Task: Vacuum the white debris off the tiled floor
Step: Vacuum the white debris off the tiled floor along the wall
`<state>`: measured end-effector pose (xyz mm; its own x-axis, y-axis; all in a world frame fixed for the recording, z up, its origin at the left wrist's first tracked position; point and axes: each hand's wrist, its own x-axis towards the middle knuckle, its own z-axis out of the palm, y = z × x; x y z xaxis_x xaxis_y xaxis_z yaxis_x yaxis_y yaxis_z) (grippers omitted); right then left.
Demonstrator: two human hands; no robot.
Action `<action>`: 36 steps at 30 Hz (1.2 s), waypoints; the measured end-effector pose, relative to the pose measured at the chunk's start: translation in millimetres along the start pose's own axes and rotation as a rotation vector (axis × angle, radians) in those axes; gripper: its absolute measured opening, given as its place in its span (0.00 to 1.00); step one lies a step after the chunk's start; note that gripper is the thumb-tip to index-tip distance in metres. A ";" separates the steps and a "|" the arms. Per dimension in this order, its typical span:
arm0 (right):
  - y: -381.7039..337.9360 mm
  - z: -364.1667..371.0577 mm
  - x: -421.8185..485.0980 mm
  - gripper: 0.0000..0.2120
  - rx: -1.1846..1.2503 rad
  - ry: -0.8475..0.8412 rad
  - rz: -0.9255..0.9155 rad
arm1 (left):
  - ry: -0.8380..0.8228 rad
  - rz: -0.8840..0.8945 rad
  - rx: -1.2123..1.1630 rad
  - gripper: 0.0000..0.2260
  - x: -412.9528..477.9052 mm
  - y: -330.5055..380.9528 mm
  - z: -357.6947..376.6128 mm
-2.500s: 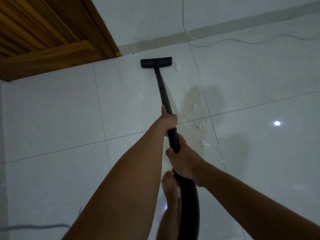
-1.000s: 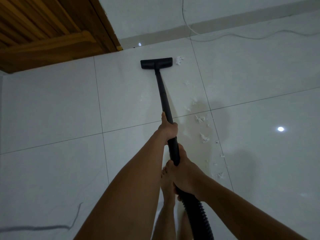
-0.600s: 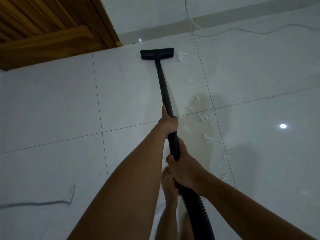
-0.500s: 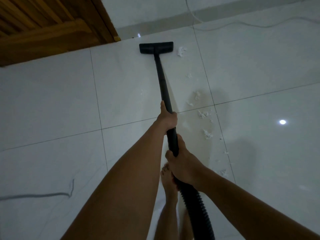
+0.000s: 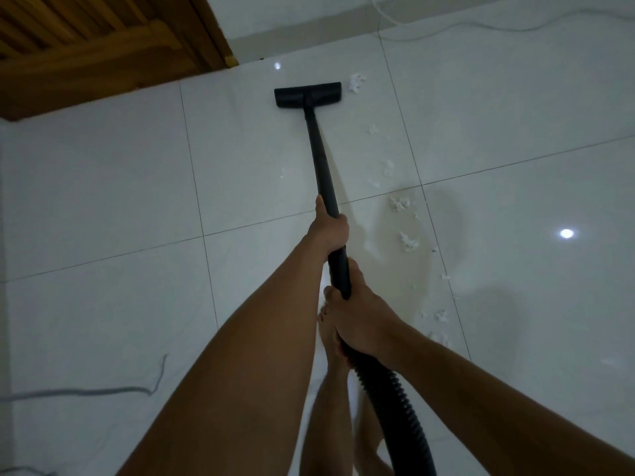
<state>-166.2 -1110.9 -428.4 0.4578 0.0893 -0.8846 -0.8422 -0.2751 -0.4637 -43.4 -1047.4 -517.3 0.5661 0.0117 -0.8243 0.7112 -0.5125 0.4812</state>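
Note:
A black vacuum wand [image 5: 321,159] runs away from me to a flat black floor head [image 5: 308,94] resting on the white tiled floor [image 5: 103,201]. My left hand [image 5: 330,230] grips the wand higher up. My right hand [image 5: 357,317] grips it lower, where the ribbed black hose [image 5: 395,400] begins. White debris [image 5: 400,202] lies in a loose line to the right of the wand, from a clump [image 5: 356,82] beside the head's right end down to bits [image 5: 439,316] near my right wrist.
A wooden door [image 5: 86,46] and its frame stand at the far left. A white cable [image 5: 481,25] trails along the far wall's base. A grey cord [image 5: 103,391] lies on the floor at the near left. My bare feet [image 5: 330,338] are under my arms.
The floor head has drawn back a little from the wall, still left of the clump. Both hands keep their grip on the wand. The view has shifted slightly.

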 end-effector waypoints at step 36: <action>390.1 157.7 -224.1 0.30 -0.108 0.041 -0.065 | -0.096 -0.073 -0.058 0.33 -282.7 -341.7 171.0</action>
<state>-642.2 -1087.2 -419.1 0.5237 0.0720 -0.8489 -0.7758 -0.3715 -0.5101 -517.7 -1022.4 -499.8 0.4713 -0.0367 -0.8812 0.7736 -0.4626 0.4331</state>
